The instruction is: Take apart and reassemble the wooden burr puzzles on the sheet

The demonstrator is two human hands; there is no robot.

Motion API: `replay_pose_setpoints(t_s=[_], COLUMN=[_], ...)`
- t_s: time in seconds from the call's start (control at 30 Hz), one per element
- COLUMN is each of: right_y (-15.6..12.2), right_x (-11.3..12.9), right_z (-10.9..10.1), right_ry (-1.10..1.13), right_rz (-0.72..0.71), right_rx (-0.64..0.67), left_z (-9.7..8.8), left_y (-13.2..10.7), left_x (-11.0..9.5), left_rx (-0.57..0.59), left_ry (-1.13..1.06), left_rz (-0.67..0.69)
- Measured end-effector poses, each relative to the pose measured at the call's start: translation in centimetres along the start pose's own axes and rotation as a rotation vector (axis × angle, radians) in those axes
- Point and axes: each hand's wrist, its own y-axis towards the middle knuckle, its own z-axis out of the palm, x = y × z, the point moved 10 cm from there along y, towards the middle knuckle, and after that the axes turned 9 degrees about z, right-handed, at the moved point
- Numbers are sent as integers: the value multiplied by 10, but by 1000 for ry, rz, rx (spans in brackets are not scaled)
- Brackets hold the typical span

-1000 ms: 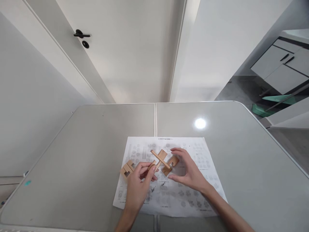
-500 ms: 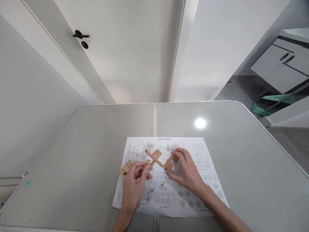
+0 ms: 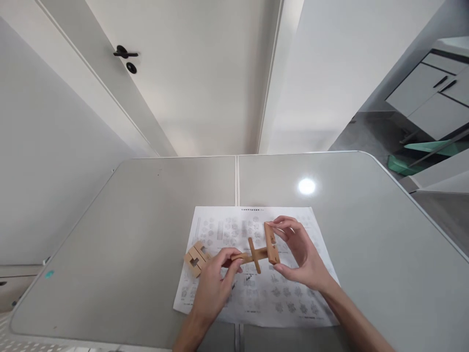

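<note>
My left hand point(image 3: 219, 279) pinches the near end of a crossed pair of wooden puzzle pieces point(image 3: 255, 256), a thin bar lying across a wider strip. My right hand point(image 3: 306, 256) grips a notched wooden puzzle piece point(image 3: 271, 244) by its two ends, thumb below and fingers above. The right end of the crossed pieces meets this notched piece; whether it sits inside a notch I cannot tell. Left of my left hand, several notched wooden pieces point(image 3: 195, 257) lie side by side, partly hidden by that hand.
Beneath my hands a printed sheet point(image 3: 293, 288) with rows of small diagrams covers part of the grey table point(image 3: 110, 254). A seam point(image 3: 236, 181) runs down the tabletop. Beyond the far edge stands a door point(image 3: 205, 73); a white cabinet point(image 3: 421, 93) is at the right.
The crossed pieces have turned and moved right, and their end now meets the notched piece. My right hand has turned that piece nearly upright. The view has shifted slightly.
</note>
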Motion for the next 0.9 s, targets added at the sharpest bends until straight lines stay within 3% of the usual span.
replay_pose_setpoints(t_s=[0.4,0.9], right_y=[-7,-12], right_x=[33,38], right_z=[20,25], right_ry=[-273,-477], right_rz=[83,154], right_rx=[216,337], left_z=[17,12], left_y=[-4,-9], left_x=[-16,-29], left_rx=[130,110], left_ry=[65,46], left_rz=[153,244])
